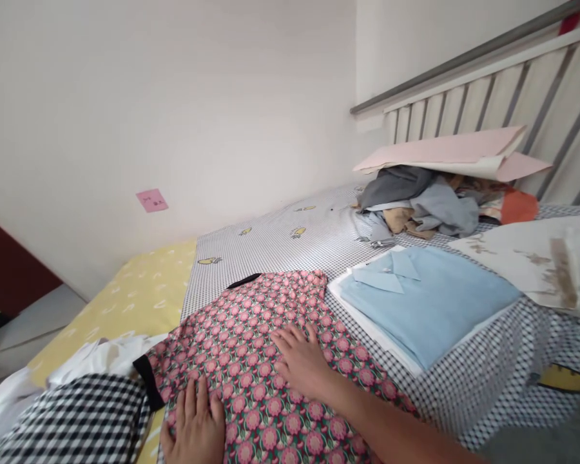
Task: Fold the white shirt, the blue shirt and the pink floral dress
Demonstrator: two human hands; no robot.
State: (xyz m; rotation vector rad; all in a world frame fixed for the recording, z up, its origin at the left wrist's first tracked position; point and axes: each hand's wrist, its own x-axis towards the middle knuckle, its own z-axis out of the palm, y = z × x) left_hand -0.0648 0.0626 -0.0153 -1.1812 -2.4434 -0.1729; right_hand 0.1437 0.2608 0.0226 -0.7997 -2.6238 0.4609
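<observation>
A pink floral garment (251, 328) with black trim lies spread on the bed. My left hand (196, 425) rests flat on its near left part, fingers stretched out. My right hand (302, 361) lies flat on the garment's middle, fingers spread and pointing away from me. Neither hand holds anything.
A folded light-blue shirt (425, 303) on white sheets lies to the right. A heap of clothes (425, 206) under pink board (454, 151) sits by the slatted headboard (512, 96). A black-and-white checked cloth (77, 419) and white cloth lie at the left. The wall is close on the left.
</observation>
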